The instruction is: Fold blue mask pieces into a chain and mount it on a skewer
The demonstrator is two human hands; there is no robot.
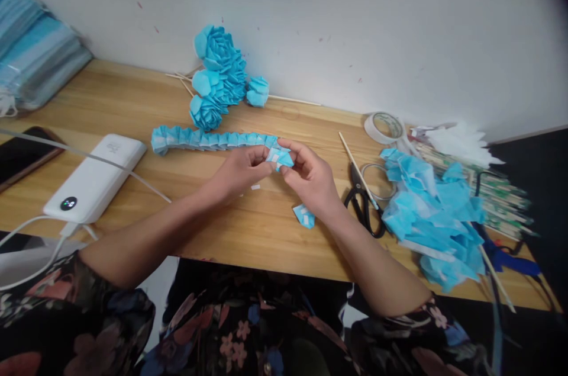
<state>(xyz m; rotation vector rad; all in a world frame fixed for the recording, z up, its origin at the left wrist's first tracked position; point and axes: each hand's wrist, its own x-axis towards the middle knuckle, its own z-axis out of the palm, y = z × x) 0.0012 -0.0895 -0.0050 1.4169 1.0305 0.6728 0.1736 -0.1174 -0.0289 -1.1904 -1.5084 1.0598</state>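
Note:
Between my two hands is a small blue folded petal with a white strip on it. My left hand pinches its left side, thumb in front. On the other side, my right hand grips it between thumb and fingers. Just behind my hands, a long row of nested blue petals lies on the table, its right end close to my right fingertips. Another loose blue petal with a white strip lies under my right wrist. A tiny white strip rests near my left hand.
Finished blue flowers on sticks lie by the wall. At right are a tape roll, black scissors, a thin stick and crumpled blue material. A white power bank with cables and a phone sit at left.

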